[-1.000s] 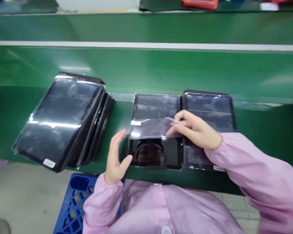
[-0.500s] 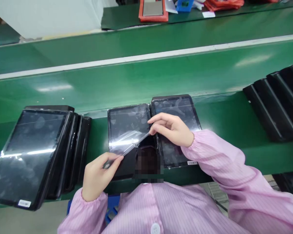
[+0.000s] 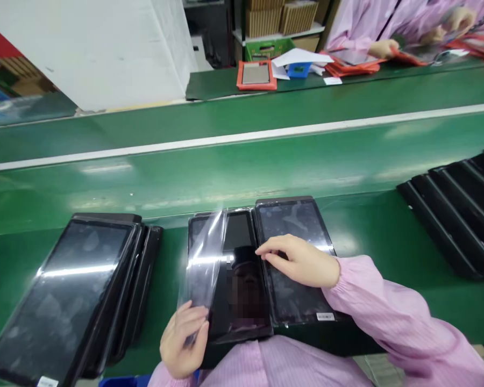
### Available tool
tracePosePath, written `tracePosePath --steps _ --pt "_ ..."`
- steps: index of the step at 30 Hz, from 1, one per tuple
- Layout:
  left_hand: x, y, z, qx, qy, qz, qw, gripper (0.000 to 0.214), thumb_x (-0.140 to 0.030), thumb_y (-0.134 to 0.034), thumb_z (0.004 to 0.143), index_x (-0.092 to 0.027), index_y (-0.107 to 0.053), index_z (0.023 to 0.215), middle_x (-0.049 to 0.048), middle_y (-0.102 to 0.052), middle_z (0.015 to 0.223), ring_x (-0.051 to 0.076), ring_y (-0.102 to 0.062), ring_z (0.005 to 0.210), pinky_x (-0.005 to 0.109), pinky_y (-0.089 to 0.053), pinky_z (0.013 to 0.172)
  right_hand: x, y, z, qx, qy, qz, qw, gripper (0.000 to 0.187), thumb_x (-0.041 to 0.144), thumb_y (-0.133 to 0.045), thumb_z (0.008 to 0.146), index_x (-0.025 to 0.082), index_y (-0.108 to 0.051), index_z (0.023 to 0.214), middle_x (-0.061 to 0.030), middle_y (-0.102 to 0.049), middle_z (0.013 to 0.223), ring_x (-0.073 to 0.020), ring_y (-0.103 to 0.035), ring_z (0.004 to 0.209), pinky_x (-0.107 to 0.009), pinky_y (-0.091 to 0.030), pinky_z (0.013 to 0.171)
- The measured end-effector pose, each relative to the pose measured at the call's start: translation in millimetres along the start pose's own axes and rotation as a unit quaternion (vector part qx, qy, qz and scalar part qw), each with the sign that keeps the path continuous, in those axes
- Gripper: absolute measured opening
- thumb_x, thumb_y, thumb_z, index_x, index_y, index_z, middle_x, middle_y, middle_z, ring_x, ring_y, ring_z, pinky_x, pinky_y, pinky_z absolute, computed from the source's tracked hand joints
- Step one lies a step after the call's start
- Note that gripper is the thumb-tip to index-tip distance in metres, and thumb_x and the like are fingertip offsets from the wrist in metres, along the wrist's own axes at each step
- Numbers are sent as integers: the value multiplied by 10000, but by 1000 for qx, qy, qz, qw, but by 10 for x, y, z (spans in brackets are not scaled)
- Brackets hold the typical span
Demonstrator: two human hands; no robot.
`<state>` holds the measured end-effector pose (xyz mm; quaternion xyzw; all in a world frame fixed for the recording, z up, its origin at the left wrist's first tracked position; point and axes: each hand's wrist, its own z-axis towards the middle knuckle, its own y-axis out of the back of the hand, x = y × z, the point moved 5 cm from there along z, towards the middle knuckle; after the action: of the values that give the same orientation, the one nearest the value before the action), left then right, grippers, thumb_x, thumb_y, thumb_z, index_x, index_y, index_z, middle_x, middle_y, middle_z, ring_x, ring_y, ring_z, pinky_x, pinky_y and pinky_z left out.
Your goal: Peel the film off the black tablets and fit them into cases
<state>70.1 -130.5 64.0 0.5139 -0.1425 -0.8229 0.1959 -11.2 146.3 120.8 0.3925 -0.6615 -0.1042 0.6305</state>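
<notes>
Green belt worktop (image 3: pixel 347 236), black tablet (image 3: pixel 246 290) with its clear plastic film (image 3: pixel 204 258) peeled nearly free, pinched in left-hand fingers (image 3: pixel 193 317), right-hand fingers (image 3: pixel 278 250) spread on the neighbouring black tablet (image 3: pixel 294 226), lifting clear next.

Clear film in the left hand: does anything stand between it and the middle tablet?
Nothing visible does. The clear plastic film, pinched in the left hand, rises directly over the black tablet. The right hand lies to the side, over the neighbouring tablet, not in the film's path.
</notes>
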Motion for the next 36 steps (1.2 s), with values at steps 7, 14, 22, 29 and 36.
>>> tracePosePath --steps 7,14,22,29,36 --pt "129 -48 36 29 -137 -64 988 511 -430 -306 1013 -277 -711 742 -21 -745 672 195 -705 666 379 -508 825 88 136 394 61 -90 -141 984 376 242 -401 961 201 -768 891 -63 -789 867 -254 -739 808 -362 -507 751" --pt "374 -181 -77 77 -70 -49 993 363 -287 -574 898 -218 -615 1252 86 -601 1382 259 -503 1338 403 -416 1105 41 37 635 -62 -210 -113 969 347 512 -551 878 218 -652 724 -19 -726 722 -219 -671 685 -339 -447 639" --pt "494 -284 -125 198 178 -227 937 822 -309 -545 924 -335 -62 1588 46 -74 1685 302 -97 1536 512 -166 1241 215 38 192 -37 30 25 999 124 216 -603 844 237 -657 735 -3 -746 796 -180 -717 750 -295 -558 700" --pt "522 -294 -89 191 240 -276 911 849 -386 -609 908 -325 -103 1588 44 -87 1680 296 -75 1530 476 -150 1248 -35 180 -59 -4 35 165 986 176 281 -668 865 233 -631 700 -47 -736 764 -218 -734 770 -363 -618 771" --pt "531 -175 -28 166 325 -154 918 944 -488 -609 885 -282 -12 1587 136 -268 1633 307 -205 1512 541 -187 1226 -611 586 -591 -339 -141 10 930 494 552 -728 766 239 -618 1131 -117 -711 1110 -323 -687 1065 -541 -515 1020"
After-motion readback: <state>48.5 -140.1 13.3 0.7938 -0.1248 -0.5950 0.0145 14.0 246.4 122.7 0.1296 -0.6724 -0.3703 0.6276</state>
